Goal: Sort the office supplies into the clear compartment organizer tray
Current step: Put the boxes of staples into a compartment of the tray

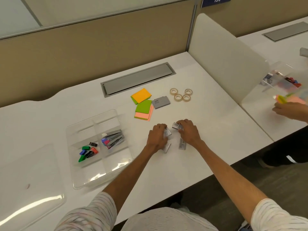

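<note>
A clear compartment tray (115, 169) sits on the white desk at left; one cell holds coloured binder clips (88, 151), the neighbouring cell holds staplers (113, 139). My left hand (156, 137) is closed on a small silver staple box (168, 132). My right hand (188, 130) grips another staple box (176, 126). Two more staple boxes lie flat on the desk, one (167, 148) under my left wrist and one (182, 144) below my right hand. Behind my hands lie sticky note pads (143, 104), a grey ink pad (160, 102) and several tape rolls (181, 95).
A clear tray lid (33, 180) rests at the desk's front left. A grey cable hatch (138, 80) is set into the desk behind the supplies. A white divider (221, 60) stands at right; beyond it another person's hand (288, 110) works at a second tray.
</note>
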